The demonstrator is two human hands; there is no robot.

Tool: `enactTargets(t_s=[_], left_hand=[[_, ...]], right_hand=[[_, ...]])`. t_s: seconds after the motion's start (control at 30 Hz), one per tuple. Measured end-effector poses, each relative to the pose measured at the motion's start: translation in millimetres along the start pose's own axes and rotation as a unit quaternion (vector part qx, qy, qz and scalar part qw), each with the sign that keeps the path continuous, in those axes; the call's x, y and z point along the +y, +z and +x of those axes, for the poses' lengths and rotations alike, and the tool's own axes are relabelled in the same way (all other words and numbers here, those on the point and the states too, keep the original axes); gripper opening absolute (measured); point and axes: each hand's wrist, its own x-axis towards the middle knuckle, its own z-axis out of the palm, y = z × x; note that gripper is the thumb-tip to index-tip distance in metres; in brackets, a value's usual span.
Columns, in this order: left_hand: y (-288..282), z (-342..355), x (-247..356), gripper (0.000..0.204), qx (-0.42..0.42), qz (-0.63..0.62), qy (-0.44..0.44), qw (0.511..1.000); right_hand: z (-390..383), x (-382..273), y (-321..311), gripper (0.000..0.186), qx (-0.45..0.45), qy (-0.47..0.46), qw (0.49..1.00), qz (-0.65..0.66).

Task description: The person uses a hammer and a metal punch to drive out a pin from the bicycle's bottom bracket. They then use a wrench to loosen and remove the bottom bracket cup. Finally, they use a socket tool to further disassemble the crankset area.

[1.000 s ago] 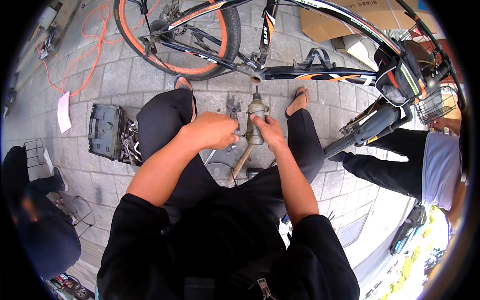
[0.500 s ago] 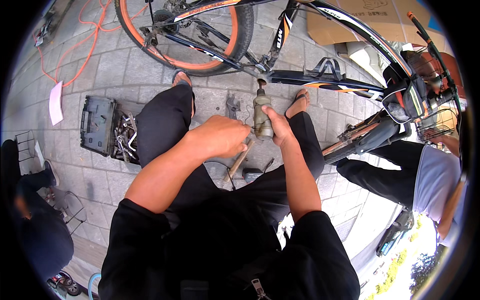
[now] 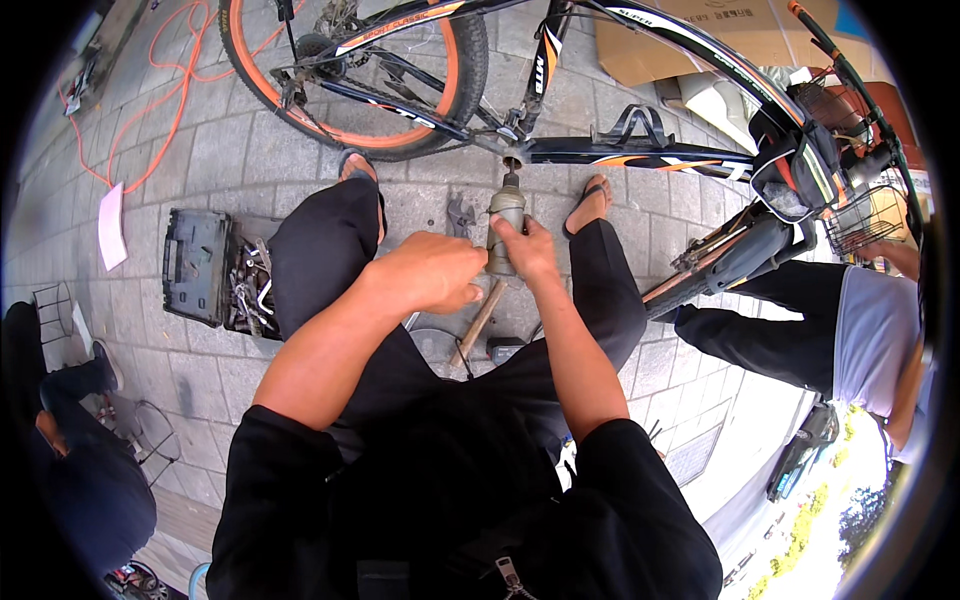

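Note:
My right hand (image 3: 527, 248) is wrapped round an olive-grey bottle-shaped thing (image 3: 508, 208) with a dark, narrow nozzle. Its tip meets the round opening of the bottom bracket shell (image 3: 511, 156) on a black, white and orange bicycle frame (image 3: 640, 155). Beside the bottle's lower end, my left hand (image 3: 435, 272) is closed with curled fingers; whatever they grip is hidden. An adjustable wrench (image 3: 461, 216) lies on the paving just beyond my left hand. Below the hands a wooden handle (image 3: 478, 322) shows, its upper end covered.
An open black toolbox (image 3: 195, 265) full of metal tools stands beside my left leg. Orange cable (image 3: 185, 110) and a pink sheet (image 3: 112, 228) lie farther left. The bicycle's rear wheel (image 3: 470, 70) is at the far side. One person (image 3: 870, 330) is at right, another (image 3: 85, 450) at left.
The bottle has shifted slightly left in view and stands more upright, its tip still at the shell. My right hand has slid over its front, and my left hand is now against its lower side.

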Motion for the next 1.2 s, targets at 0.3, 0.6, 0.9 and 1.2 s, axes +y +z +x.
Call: enactTargets(t_s=[0.3,0.6,0.9,1.2], left_hand=[[1.3,-0.7,1.3,0.045,0.003,0.003,0.012,1.0],[3.2,-10.7,0.6,0.042,0.03,0.002,0.039,0.999],[6.9,-14.4,0.2,0.038,0.044,0.005,0.059,0.997],[9.3,-15.0,-1.1,0.038,0.042,-0.001,0.053,0.998]], right_hand=[[-21.8,-9.2,-1.8,0.066,0.148,-0.082,0.939,-0.3],[-20.0,-8.8,-35.1,0.053,0.195,-0.243,0.783,-0.538],[-17.1,-11.8,-41.1,0.052,0.175,-0.255,0.743,-0.593],[-13.0,-19.6,-45.1,0.042,0.179,-0.28,0.701,-0.631]])
